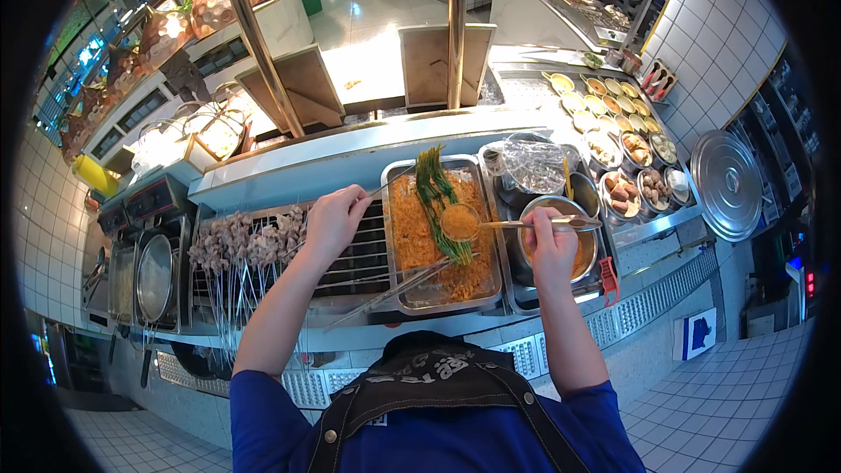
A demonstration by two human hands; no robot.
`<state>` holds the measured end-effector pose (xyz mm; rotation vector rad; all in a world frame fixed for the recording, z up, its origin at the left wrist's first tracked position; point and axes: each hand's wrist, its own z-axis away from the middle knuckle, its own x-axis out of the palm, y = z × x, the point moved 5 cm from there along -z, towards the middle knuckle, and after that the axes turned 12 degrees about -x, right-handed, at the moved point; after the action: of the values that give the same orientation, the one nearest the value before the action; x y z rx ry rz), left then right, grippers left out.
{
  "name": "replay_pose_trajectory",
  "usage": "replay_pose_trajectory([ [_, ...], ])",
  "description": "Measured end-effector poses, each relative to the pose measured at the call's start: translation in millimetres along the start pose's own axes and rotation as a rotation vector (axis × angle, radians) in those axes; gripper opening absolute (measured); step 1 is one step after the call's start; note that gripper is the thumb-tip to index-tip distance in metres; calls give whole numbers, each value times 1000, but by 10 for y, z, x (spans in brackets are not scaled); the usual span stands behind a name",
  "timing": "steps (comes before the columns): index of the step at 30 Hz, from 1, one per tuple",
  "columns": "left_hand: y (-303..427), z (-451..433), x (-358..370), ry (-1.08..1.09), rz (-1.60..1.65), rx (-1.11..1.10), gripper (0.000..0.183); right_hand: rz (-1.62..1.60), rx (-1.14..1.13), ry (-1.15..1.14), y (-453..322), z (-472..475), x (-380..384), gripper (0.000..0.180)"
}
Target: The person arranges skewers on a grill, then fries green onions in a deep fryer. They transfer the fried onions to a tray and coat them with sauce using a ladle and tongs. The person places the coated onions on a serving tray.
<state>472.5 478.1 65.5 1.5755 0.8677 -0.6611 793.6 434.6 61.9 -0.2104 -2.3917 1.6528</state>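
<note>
My right hand (552, 246) grips the metal handle of a ladle (459, 222), whose round bowl, full of orange-brown seasoning or sauce, is over green vegetable skewers (433, 194). These greens lie across a metal tray (496, 276) of orange crumbly seasoning (407, 210). My left hand (336, 220) is pinched on a thin skewer that runs toward the tray's top edge near the greens. Below the ladle, more thin skewers (407, 284) slant over the tray's lower left. Right of the tray, under my right hand, stands a steel pot (594, 253) of orange-brown sauce.
Many raw meat skewers (246, 240) rest on the grill rack (355, 243) at left. A round strainer (155, 278) stands farther left. Plastic wrap (535, 164) covers a container behind the pot. Bowls of food (621, 194) fill the right counter beside a large metal lid (727, 185). A red clip (609, 281) hangs at the edge.
</note>
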Motion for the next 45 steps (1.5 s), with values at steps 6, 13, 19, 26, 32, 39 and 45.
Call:
replay_pose_trajectory([
  [6, 74, 169, 18, -60, 6, -62, 17, -53, 12, -30, -45, 123, -31, 20],
  [13, 161, 324, 73, -67, 57, -13, 15, -44, -28, 14, -25, 162, -94, 21],
  [19, 156, 366, 124, -78, 79, -12, 15, -32, -42, 36, 56, 74, -42, 22],
  [26, 85, 326, 127, -25, 88, -11, 15, 23, -76, 73, 232, -168, 162, 21],
  [32, -47, 206, 111, 2, 140, -75, 16, 21, -81, 75, 242, -250, 272, 21],
  [39, 132, 508, 219, -100, 104, 67, 12, -97, -73, 207, -93, -20, -250, 17],
  [45, 106, 882, 551, -274, -74, 129, 11, -43, -53, 367, -415, 230, -790, 19],
])
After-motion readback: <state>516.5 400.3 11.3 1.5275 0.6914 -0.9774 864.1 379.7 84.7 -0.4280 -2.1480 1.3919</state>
